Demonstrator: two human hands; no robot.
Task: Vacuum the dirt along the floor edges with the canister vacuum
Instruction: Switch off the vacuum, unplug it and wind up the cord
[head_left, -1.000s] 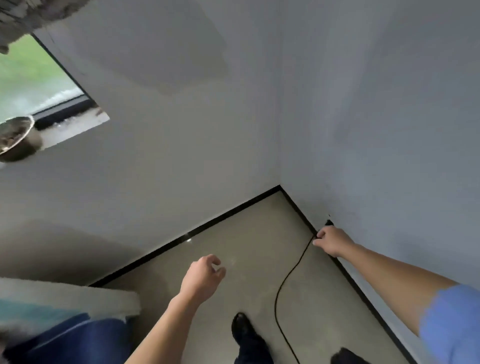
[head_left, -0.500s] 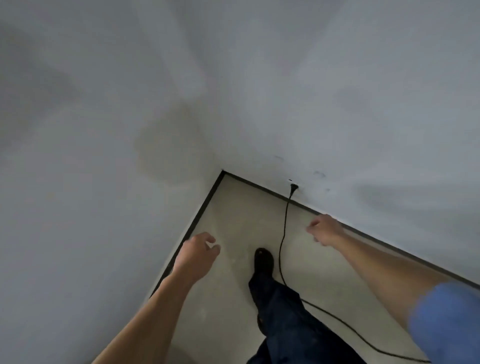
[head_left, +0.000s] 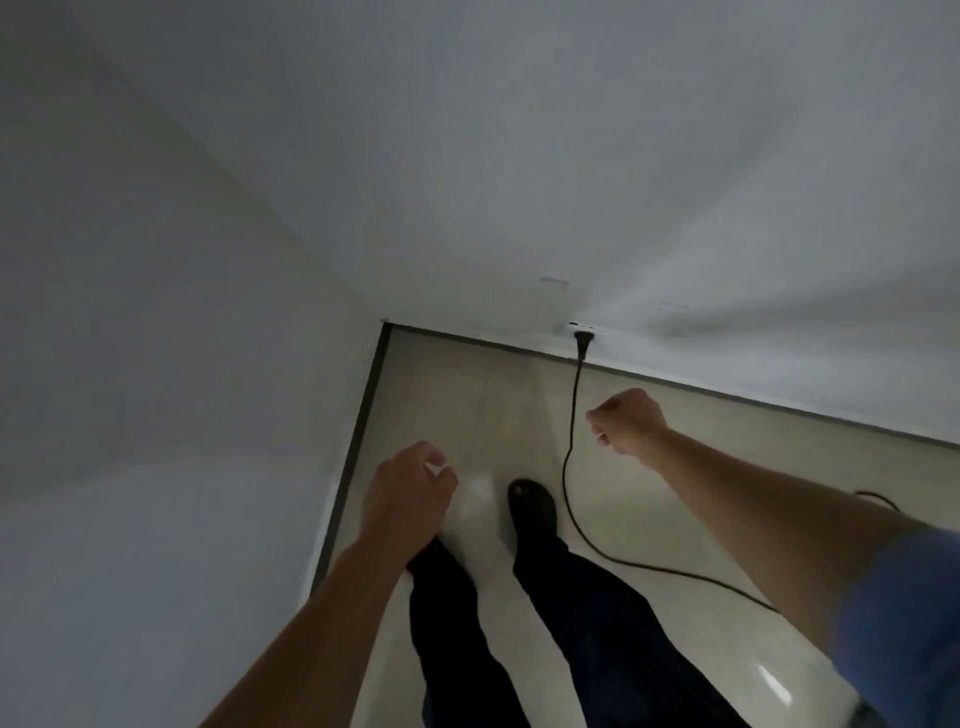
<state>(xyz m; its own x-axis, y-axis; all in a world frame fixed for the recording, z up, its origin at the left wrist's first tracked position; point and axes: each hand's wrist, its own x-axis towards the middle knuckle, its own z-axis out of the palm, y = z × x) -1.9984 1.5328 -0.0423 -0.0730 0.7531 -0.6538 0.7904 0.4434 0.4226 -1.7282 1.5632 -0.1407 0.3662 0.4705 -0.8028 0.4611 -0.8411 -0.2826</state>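
Two hands, left hand (head_left: 410, 488) relaxed, right hand (head_left: 628, 423) clenched empty, one plugged-in cord (head_left: 573, 405)

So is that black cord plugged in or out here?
Plugged in: the plug sits in the wall socket just above the baseboard, and the cord hangs from it onto the floor.

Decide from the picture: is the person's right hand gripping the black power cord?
No, the right hand hangs curled beside the cord, apart from it, holding nothing.
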